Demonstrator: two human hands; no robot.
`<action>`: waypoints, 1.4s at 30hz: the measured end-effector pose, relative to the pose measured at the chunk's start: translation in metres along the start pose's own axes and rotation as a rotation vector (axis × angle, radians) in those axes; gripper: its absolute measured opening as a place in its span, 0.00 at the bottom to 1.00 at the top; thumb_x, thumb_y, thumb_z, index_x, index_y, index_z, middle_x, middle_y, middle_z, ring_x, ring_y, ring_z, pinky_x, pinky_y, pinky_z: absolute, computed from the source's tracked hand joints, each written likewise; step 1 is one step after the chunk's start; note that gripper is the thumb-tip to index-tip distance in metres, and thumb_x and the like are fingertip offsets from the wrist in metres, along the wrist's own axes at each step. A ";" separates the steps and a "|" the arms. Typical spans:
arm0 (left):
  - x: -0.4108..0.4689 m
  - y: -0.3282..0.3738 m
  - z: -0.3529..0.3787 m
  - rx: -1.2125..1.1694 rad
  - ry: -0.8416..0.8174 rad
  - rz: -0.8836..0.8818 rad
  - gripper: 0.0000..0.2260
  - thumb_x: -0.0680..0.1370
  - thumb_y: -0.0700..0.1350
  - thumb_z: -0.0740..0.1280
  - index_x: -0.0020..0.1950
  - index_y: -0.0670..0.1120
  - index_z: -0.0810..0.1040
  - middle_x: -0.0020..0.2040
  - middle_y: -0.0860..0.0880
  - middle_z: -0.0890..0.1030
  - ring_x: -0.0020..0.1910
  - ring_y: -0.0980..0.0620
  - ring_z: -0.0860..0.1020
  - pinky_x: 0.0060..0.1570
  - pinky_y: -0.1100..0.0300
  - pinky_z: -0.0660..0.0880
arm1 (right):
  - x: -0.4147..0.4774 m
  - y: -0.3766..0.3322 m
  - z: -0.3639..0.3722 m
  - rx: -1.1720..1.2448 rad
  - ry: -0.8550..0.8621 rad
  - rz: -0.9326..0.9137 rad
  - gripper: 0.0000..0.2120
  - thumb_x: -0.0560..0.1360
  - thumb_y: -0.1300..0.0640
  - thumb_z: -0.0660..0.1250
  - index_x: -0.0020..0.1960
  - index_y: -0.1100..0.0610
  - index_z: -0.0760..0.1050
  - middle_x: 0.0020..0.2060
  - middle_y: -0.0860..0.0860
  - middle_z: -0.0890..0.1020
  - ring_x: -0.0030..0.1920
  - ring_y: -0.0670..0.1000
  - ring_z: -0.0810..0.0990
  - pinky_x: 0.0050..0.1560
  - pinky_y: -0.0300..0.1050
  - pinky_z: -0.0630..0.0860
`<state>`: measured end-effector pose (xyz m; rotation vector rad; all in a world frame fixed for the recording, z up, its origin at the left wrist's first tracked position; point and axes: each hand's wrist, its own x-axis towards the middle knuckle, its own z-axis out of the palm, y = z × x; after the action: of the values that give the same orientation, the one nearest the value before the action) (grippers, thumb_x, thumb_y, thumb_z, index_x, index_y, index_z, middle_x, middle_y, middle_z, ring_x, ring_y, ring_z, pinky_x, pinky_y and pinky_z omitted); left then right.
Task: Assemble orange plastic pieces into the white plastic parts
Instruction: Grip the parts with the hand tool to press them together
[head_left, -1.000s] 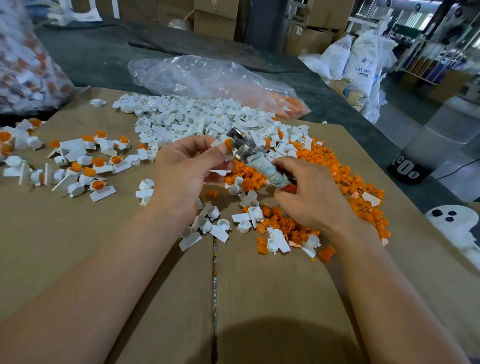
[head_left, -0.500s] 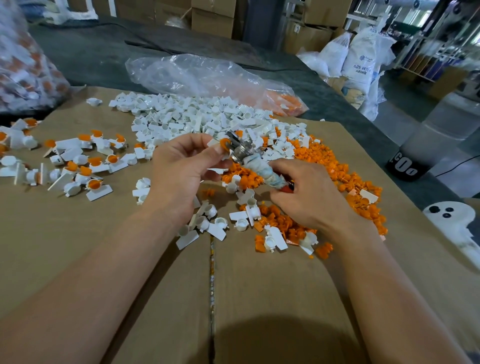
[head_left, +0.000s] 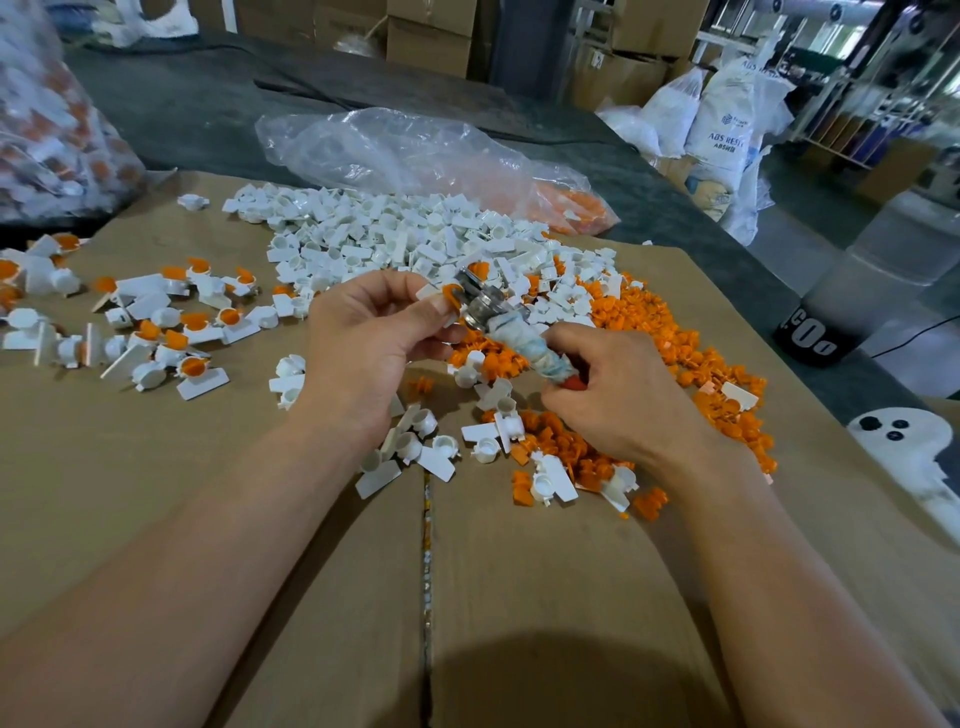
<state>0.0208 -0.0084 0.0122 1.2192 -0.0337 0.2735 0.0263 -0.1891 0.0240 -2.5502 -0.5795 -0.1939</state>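
Observation:
My left hand (head_left: 371, 332) pinches a small white part with an orange piece (head_left: 451, 291) in it, held above the cardboard. My right hand (head_left: 618, 395) grips a hand tool (head_left: 524, 338) by its cloth-wrapped handle; the tool's metal head touches the orange piece. A heap of white parts (head_left: 395, 244) lies beyond my hands. Loose orange pieces (head_left: 660, 332) spread to the right and under my right hand. Assembled white parts with orange inserts (head_left: 171, 322) are scattered at the left.
Everything lies on flattened cardboard (head_left: 260, 519) with a seam down the middle. A clear plastic bag (head_left: 415, 150) holding orange pieces lies behind the white heap. Another bag of parts (head_left: 47, 119) stands far left. The table edge runs along the right.
Both hands have stayed close together with the tool's head against the orange piece; they shifted only slightly. The view moved a little.

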 end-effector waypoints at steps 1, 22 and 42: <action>0.000 0.000 0.000 -0.005 0.003 -0.001 0.07 0.71 0.31 0.67 0.37 0.41 0.75 0.26 0.51 0.79 0.27 0.54 0.79 0.27 0.66 0.74 | 0.000 -0.001 0.000 -0.002 0.000 0.006 0.15 0.69 0.60 0.66 0.34 0.43 0.66 0.26 0.43 0.70 0.28 0.44 0.69 0.28 0.40 0.63; -0.001 0.001 0.001 0.024 0.023 -0.057 0.07 0.71 0.31 0.69 0.35 0.41 0.76 0.27 0.48 0.79 0.27 0.52 0.80 0.28 0.63 0.78 | 0.000 -0.003 0.005 -0.031 0.154 0.039 0.07 0.68 0.59 0.69 0.46 0.59 0.78 0.35 0.53 0.80 0.36 0.52 0.77 0.37 0.51 0.74; -0.009 0.004 0.005 0.110 -0.079 -0.175 0.08 0.71 0.33 0.69 0.34 0.43 0.81 0.26 0.49 0.79 0.23 0.51 0.77 0.22 0.66 0.72 | 0.015 0.036 0.007 -0.287 0.079 0.312 0.30 0.61 0.33 0.69 0.50 0.56 0.76 0.41 0.48 0.76 0.39 0.47 0.70 0.32 0.37 0.63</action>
<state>0.0114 -0.0132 0.0156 1.3335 0.0197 0.0752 0.0554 -0.2078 0.0053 -2.8519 -0.1236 -0.2819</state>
